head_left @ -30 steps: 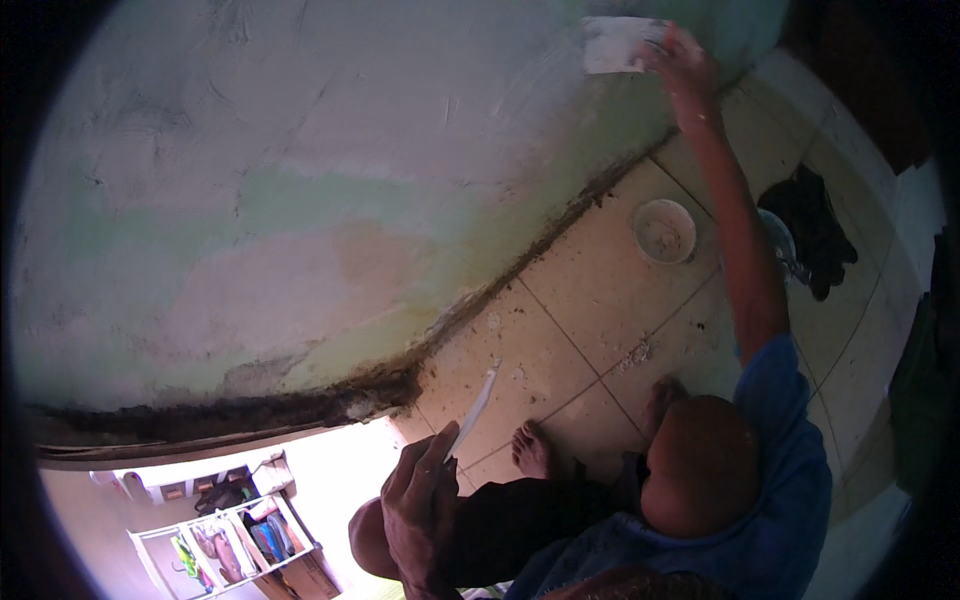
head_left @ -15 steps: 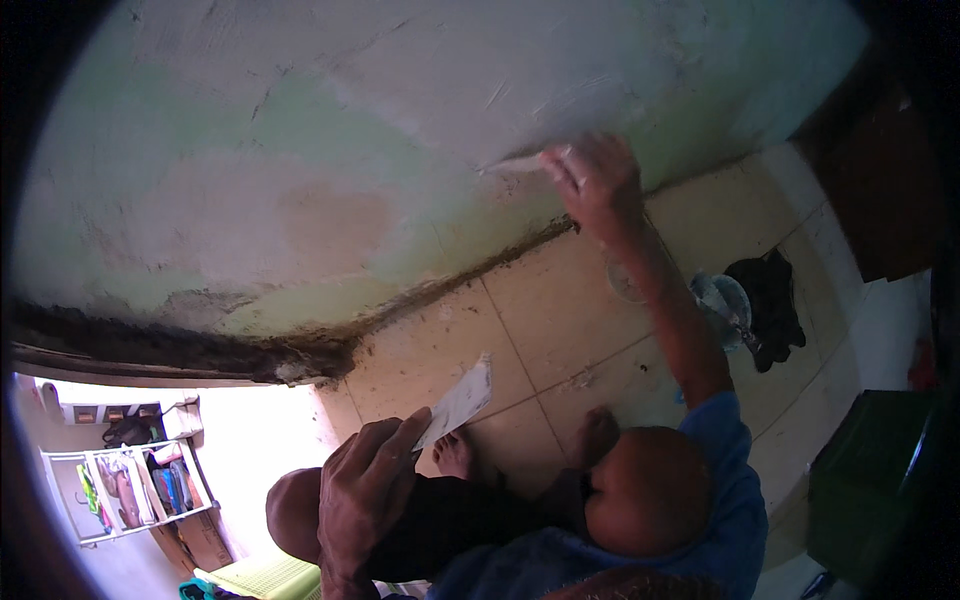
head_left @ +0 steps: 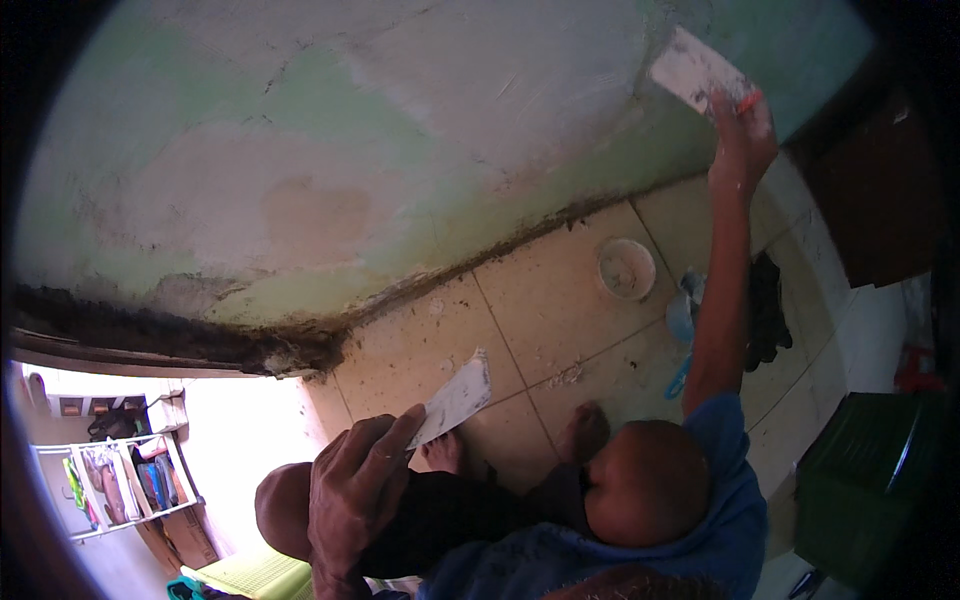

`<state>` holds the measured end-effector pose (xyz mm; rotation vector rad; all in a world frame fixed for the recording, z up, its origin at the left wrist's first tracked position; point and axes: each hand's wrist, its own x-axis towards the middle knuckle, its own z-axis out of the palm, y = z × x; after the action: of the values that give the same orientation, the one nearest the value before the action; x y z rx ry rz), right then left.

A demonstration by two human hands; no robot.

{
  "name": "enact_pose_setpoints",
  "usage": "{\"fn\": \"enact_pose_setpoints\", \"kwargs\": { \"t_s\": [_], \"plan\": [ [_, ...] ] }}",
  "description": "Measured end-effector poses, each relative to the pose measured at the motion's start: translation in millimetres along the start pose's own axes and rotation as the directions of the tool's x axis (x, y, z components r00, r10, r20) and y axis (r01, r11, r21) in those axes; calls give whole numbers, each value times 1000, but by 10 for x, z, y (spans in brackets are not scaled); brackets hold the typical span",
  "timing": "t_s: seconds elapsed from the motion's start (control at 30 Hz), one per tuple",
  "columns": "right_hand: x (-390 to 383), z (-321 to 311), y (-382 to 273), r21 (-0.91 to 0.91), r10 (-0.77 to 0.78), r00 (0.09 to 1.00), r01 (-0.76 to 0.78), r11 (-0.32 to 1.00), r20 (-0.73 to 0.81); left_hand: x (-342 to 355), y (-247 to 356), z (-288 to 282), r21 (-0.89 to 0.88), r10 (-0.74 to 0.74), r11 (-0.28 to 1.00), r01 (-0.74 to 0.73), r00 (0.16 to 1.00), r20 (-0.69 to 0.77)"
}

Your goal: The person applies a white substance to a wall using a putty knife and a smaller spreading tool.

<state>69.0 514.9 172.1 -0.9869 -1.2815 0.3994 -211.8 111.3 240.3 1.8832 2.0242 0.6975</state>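
My right hand (head_left: 743,145), arm stretched out, grips a putty scraper (head_left: 703,74). Its wide pale blade is smeared with dark marks, and a bit of red shows by the fingers. The blade is at the upper right, in front of or against the wall (head_left: 420,150); I cannot tell if it touches. That wall is green with broad whitish patches and one damp-looking beige spot. Low on the left, my left hand (head_left: 362,485) is closed on a second putty scraper (head_left: 455,400), a flat white blade with dark specks, held over the floor near my foot.
A round tub (head_left: 626,269) with pale residue stands on the tiled floor (head_left: 520,300) near the wall's foot. Beyond it are a light-blue container (head_left: 682,312) and a black bag (head_left: 766,310). A green box (head_left: 860,480) is at right, a white rack (head_left: 120,485) at left.
My right hand has swung up and to the right across the wall with its scraper, bringing the blade face into view and uncovering the tub. My left hand has barely moved.
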Motion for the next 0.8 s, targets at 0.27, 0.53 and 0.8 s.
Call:
{"fn": "enact_pose_setpoints", "kwargs": {
  "t_s": [0.27,0.53,0.8],
  "plan": [
    [-1599,660,147,-40,-148,826,202,979,544,5,58,13,7,-39,999,39,999,10],
    [-870,758,-111,-50,-272,920,297,953,282,-15,44,21,-14,-129,991,129,991,42],
    [169,197,129,68,108,994,-110,992,21,28,86,52,-16,-110,994,111,993,46]
  ]
}}
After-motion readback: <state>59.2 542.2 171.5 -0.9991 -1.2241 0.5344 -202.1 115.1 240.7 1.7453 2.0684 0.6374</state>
